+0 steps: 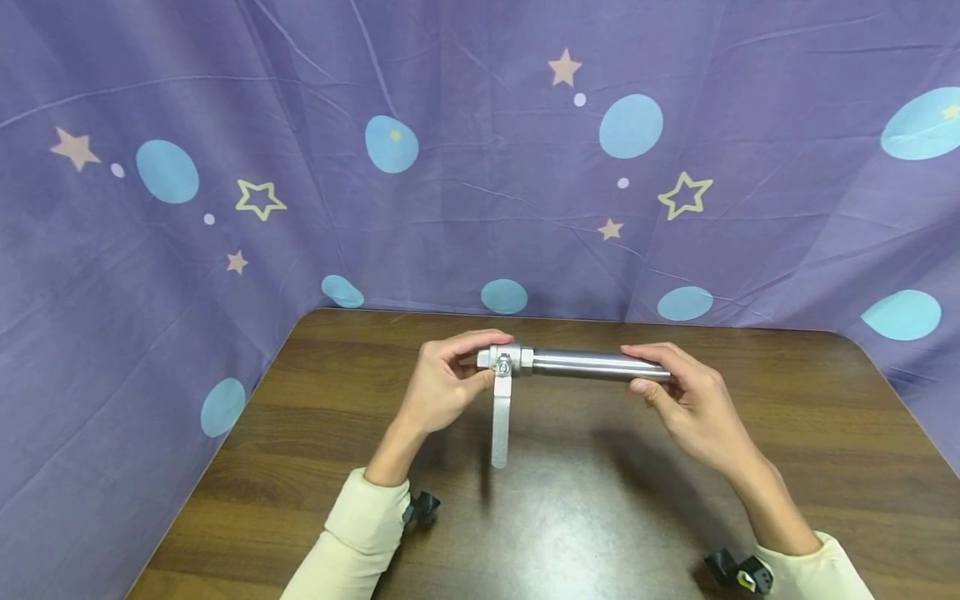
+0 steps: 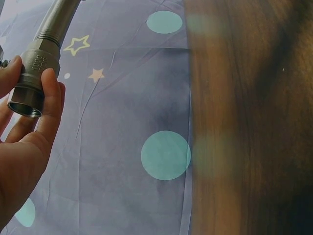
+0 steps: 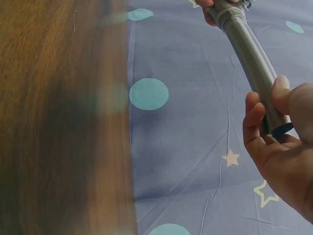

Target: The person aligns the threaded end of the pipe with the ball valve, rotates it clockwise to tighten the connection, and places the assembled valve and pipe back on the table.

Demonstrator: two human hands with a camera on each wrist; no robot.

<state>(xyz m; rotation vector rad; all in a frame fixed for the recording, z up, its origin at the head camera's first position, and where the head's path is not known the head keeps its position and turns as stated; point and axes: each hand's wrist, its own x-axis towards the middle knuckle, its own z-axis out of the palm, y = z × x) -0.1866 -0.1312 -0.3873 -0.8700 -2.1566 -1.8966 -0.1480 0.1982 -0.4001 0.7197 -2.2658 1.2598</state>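
Note:
A metal ball valve [image 1: 506,358] is joined to a straight steel pipe [image 1: 581,363], and both are held level above the table. My left hand [image 1: 447,379] grips the valve body between thumb and fingers. The valve's flat lever handle [image 1: 500,421] points down toward me. In the left wrist view, the open threaded end of the valve [image 2: 25,103] faces out past the left fingers. Around the far end of the pipe my right hand [image 1: 697,404] closes its thumb and fingers. Threads show at the joint [image 2: 48,36] between pipe and valve.
The brown wooden table [image 1: 315,433] lies beneath both hands, with their shadows on it. A purple curtain with stars and blue dots [image 1: 465,200] hangs behind the table and along its sides. Small black devices [image 1: 422,507] are strapped at both wrists.

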